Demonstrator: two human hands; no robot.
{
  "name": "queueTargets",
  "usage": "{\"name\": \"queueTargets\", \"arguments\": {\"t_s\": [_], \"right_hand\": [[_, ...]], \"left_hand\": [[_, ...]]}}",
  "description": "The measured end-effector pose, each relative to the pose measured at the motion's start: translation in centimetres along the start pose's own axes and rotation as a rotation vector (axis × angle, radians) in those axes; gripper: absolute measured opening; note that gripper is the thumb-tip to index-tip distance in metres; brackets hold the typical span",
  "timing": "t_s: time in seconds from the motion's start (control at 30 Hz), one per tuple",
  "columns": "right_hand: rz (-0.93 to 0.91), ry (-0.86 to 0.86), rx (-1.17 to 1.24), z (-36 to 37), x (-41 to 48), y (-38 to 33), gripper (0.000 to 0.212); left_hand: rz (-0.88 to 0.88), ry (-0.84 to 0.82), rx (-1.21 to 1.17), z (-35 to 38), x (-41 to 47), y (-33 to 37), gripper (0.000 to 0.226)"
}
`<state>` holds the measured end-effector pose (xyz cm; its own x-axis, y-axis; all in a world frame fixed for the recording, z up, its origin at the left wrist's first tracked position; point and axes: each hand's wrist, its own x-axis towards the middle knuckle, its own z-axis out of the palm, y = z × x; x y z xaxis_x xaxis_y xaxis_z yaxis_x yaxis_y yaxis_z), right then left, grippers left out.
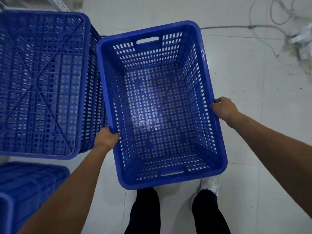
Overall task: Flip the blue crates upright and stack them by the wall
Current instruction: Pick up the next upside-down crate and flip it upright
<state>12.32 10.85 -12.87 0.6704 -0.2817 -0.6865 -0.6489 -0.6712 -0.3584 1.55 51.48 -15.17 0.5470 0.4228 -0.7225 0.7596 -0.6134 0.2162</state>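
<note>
A blue perforated crate [217, 159] is upright in the middle of the view, open side up and empty, held above the white floor. My left hand [106, 137] grips its left rim and my right hand [222, 107] grips its right rim. Directly to its left stands another blue crate [42, 81] upside down, its ribbed bottom facing up. A third blue crate [28, 188] lies at the lower left, also bottom up and partly cut off by the frame edge.
White tiled floor [253, 115] stretches to the right. A tangle of grey cables [270, 27] and white pieces [302, 41] lies at the far right top. My legs and a white shoe [211, 184] are below the held crate.
</note>
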Motion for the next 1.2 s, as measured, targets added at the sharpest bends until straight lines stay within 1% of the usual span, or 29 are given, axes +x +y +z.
{"name": "queueTargets", "arguments": {"t_s": [0.07, 0.17, 0.27, 0.4, 0.5, 0.53, 0.63, 0.67, 0.77, 0.87, 0.93, 1.0, 1.13, 1.2], "right_hand": [[0.023, -0.014, 0.14, -0.4, 0.5, -1.0, 0.017], [0.052, -0.05, 0.206, -0.7, 0.7, -1.6, 0.028], [0.09, -0.052, 0.238, -0.4, 0.9, -1.6, 0.026], [0.132, -0.029, 0.317, -0.3, 1.3, -1.4, 0.028], [0.129, 0.03, 0.296, -0.2, 1.5, -1.2, 0.028], [0.12, 0.052, 0.283, -0.2, 1.4, -1.2, 0.026], [0.082, 0.091, 0.19, -1.1, 0.5, -1.0, 0.007], [0.074, 0.095, 0.13, -1.6, 0.1, -0.8, 0.007], [0.052, 0.14, -0.072, -3.3, -1.8, -0.4, 0.024], [0.003, 0.239, -0.224, -5.1, -4.3, 0.2, 0.039], [-0.065, 0.319, -0.228, -6.4, -5.8, 0.4, 0.044], [-0.123, 0.362, -0.173, -8.2, -7.9, 0.1, 0.047], [-0.269, 0.341, -0.175, -13.2, -12.4, -0.5, 0.048], [-0.329, 0.328, -0.188, -15.9, -14.9, -0.9, 0.045]], "left_hand": [[0.057, 0.059, 0.057, -0.7, 0.5, 0.6, 0.021], [0.099, 0.134, 0.091, -1.4, 1.2, 1.6, 0.027], [0.083, 0.116, 0.077, -1.6, 1.4, 1.9, 0.035], [0.05, 0.077, 0.07, -1.8, 1.8, 2.3, 0.029], [0.065, 0.087, 0.069, -2.0, 1.8, 2.4, 0.028], [0.071, 0.093, 0.069, -2.1, 1.7, 2.6, 0.027], [0.075, 0.093, 0.083, -2.7, 0.3, 3.2, 0.026], [0.072, 0.087, 0.082, -3.0, -0.4, 3.4, 0.026], [0.082, 0.069, 0.059, -4.3, -3.6, 4.0, 0.026], [0.088, 0.055, 0.056, -5.8, -8.0, 4.6, 0.024], [0.104, 0.076, 0.035, -7.0, -11.3, 4.9, 0.023], [0.111, 0.125, 0.029, -8.7, -15.3, 5.8, 0.022], [0.117, 0.297, 0.019, -10.6, -23.0, 7.3, 0.024], [0.081, 0.391, -0.016, -11.4, -26.6, 7.8, 0.027]]}}
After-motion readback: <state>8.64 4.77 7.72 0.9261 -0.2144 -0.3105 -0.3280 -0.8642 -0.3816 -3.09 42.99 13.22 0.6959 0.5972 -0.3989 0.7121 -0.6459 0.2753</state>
